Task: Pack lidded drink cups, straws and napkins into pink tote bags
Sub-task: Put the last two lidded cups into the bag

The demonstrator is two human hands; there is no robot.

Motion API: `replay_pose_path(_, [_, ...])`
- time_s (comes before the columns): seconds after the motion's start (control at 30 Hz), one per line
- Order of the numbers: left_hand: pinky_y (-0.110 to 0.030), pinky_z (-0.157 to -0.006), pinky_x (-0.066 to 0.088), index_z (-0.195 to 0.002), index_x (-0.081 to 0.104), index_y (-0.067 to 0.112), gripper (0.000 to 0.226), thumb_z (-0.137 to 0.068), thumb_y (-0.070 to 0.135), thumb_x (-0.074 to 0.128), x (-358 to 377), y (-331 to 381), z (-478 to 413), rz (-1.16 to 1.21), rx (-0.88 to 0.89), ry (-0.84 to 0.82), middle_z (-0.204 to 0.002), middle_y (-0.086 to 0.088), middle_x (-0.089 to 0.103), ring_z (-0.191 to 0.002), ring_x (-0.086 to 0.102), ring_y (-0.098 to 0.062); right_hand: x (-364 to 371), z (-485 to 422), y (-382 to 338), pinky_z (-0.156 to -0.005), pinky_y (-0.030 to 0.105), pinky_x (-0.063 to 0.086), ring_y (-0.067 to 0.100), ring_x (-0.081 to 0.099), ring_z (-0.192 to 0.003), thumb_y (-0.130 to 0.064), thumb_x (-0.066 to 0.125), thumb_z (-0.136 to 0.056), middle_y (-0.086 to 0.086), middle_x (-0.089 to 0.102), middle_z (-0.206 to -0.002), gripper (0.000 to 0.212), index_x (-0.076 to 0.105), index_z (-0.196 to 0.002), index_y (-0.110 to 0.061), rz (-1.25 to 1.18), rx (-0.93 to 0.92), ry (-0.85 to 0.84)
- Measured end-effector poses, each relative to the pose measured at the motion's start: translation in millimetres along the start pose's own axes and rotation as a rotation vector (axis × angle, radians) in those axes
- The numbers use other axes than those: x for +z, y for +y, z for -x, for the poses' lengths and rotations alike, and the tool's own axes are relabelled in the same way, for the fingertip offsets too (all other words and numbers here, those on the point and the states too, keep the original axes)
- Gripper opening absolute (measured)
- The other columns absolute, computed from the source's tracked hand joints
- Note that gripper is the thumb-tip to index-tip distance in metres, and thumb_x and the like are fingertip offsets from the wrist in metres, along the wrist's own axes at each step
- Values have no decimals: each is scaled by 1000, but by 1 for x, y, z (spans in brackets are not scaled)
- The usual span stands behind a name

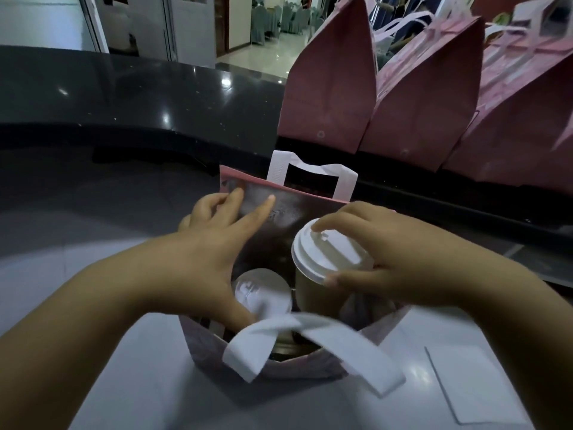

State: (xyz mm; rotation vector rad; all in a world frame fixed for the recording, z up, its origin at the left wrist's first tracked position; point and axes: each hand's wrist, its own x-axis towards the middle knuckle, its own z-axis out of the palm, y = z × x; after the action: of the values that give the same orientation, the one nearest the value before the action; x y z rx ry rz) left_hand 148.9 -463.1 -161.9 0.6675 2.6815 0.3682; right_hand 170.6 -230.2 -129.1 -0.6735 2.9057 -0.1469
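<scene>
Right hand (390,259) grips the light, crushable cup (322,274) at its lid rim, probably safest; left hand (210,243), fingers straight, spreads the floppy bag (297,209).

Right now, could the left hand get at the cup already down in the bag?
Probably yes. The left hand holds the pink tote bag open, and the lower cup's lid lies bare just beside its thumb. It would have to leave the bag wall first.
</scene>
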Motion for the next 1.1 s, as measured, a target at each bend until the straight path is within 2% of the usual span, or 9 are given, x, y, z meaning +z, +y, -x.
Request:
replay_pose_path(0.13, [-42,-112,22,-102,-43,65,133,-46,67,77,0,1,0,-22,3,-11,-136,28,-39,-137,-28,-14,1,-4,-7,-88,29,48,10,44,-109,-57,68,-73,-15,41,-125,67,33,-130,-47,130,3,-50])
replay_pose_path(0.23, [-42,-113,23,-104,-44,63,133,-48,66,77,-1,1,0,-27,7,-13,-134,29,-39,-136,-30,-14,7,-10,-10,-84,30,49,15,47,-105,-60,65,-73,-8,43,-122,73,29,-134,-40,243,22,-102])
replay_pose_path(0.33, [-42,-113,23,-106,-44,62,133,-47,67,76,-1,1,1,-32,15,-15,-131,31,-40,-136,-30,-13,18,-20,-13,-78,29,46,20,48,-105,-53,64,-77,0,42,-123,77,28,-140,-28,383,19,-165])
replay_pose_path(0.47, [-41,-112,24,-104,-44,63,133,-46,69,75,-1,1,2,-33,24,-9,-127,35,-38,-135,-28,-10,38,-36,-15,-56,26,34,19,45,-81,-40,63,-82,5,43,-113,62,38,-136,-24,507,34,-293])
replay_pose_path(0.53, [-41,-112,24,-106,-44,63,134,-46,68,76,0,1,2,-32,22,-4,-131,32,-39,-136,-28,-12,45,-41,-13,-51,26,29,18,43,-74,-40,61,-84,5,46,-111,55,42,-133,-24,522,41,-310])
replay_pose_path(0.6, [-40,-111,25,-110,-43,62,137,-46,66,77,1,0,1,-29,21,4,-135,26,-41,-137,-27,-15,47,-43,-11,-51,26,29,18,41,-72,-42,61,-84,4,48,-110,54,42,-131,-23,513,31,-303])
replay_pose_path(0.73, [-41,-111,25,-118,-41,59,138,-48,66,77,1,-1,-1,-30,26,7,-133,28,-40,-137,-27,-16,46,-44,-10,-62,31,36,20,42,-78,-43,56,-88,4,50,-113,51,40,-131,-22,452,30,-277])
replay_pose_path(0.87, [-39,-111,25,-121,-39,58,139,-45,66,77,3,-3,-2,-21,38,20,-131,31,-39,-132,-27,-5,51,-44,-9,-68,30,42,21,52,-85,-39,61,-86,3,55,-111,53,42,-131,-21,447,29,-310])
replay_pose_path(1.1, [-39,-112,24,-115,-41,61,138,-45,66,78,4,-4,-4,6,48,34,-134,29,-40,-136,-28,-10,70,-50,-2,-64,33,43,25,60,-90,-28,56,-91,4,61,-106,42,45,-130,-18,516,22,-344])
